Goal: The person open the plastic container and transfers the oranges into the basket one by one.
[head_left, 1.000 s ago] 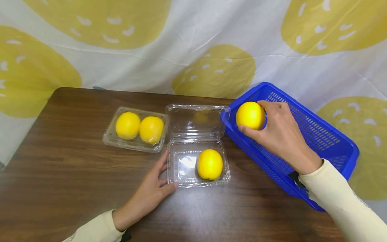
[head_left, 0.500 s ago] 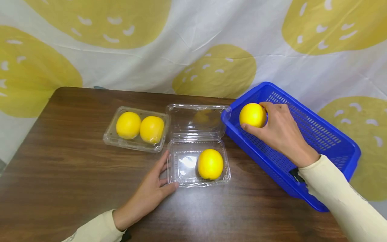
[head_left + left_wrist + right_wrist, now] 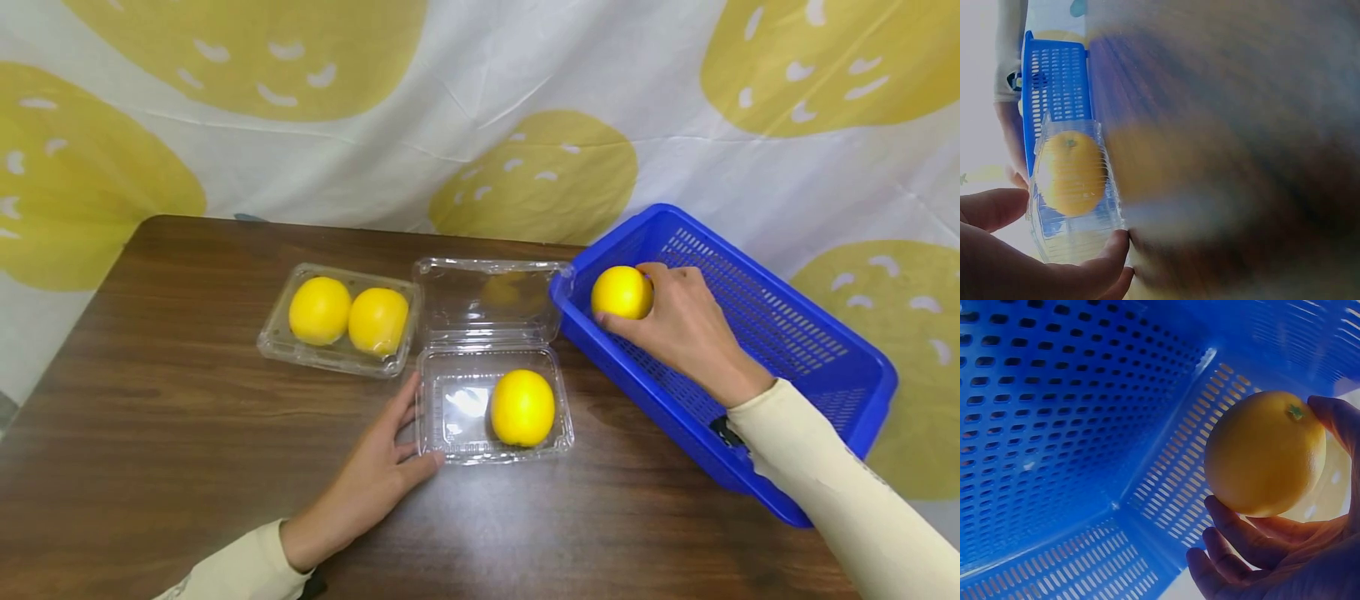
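My right hand (image 3: 686,325) holds an orange (image 3: 622,292) between thumb and fingers, inside the left end of the blue basket (image 3: 832,333). In the right wrist view a small green stem mark shows on this orange (image 3: 1266,453). My left hand (image 3: 371,471) rests against the left side of a clear plastic clamshell box (image 3: 450,446), its fingers fairly straight along the wall and the thumb at the near corner. This box stands with its lid (image 3: 457,292) raised back. One orange (image 3: 522,407) sits in the right half of its base, also visible through the plastic in the left wrist view.
Left of the raised lid, a second clear box (image 3: 281,350) contains two oranges (image 3: 320,311) side by side. Everything stands on a brown wooden table (image 3: 187,450). Behind the table hangs a white cloth (image 3: 360,167) with yellow prints. The basket's slotted walls surround my right hand.
My right hand has moved slightly right and lower into the basket with the orange. My left hand and both boxes look unmoved.
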{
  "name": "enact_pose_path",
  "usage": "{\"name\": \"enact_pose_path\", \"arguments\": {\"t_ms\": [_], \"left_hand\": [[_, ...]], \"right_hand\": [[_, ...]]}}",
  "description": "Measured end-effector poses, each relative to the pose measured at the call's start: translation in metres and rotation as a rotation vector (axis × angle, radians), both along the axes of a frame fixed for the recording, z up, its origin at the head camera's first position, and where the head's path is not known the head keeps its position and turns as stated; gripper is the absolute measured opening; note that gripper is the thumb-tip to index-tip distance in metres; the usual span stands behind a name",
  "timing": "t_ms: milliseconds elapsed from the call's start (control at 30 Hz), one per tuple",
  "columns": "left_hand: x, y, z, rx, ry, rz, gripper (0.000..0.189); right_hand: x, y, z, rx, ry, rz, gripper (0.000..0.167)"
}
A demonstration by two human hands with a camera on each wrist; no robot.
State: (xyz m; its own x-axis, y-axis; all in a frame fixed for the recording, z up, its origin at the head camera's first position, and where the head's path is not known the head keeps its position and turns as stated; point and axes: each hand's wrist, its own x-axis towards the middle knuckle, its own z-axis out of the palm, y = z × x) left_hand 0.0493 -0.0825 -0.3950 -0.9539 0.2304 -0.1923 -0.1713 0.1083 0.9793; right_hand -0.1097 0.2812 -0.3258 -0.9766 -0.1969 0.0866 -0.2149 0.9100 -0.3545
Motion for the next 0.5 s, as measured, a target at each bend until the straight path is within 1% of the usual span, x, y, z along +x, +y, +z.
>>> {"name": "enact_pose_path", "arguments": {"t_ms": [400,500], "left_hand": [[0.0,-0.001,0.001,-0.003,-0.006,0.0,0.103],[0.001,-0.001,0.001,-0.003,-0.005,0.002,0.103]], "right_hand": [[-0.003,0.003,-0.013,0.019,-0.025,-0.004,0.086],[-0.004,0.004,-0.016,0.019,-0.028,-0.002,0.083]]}}
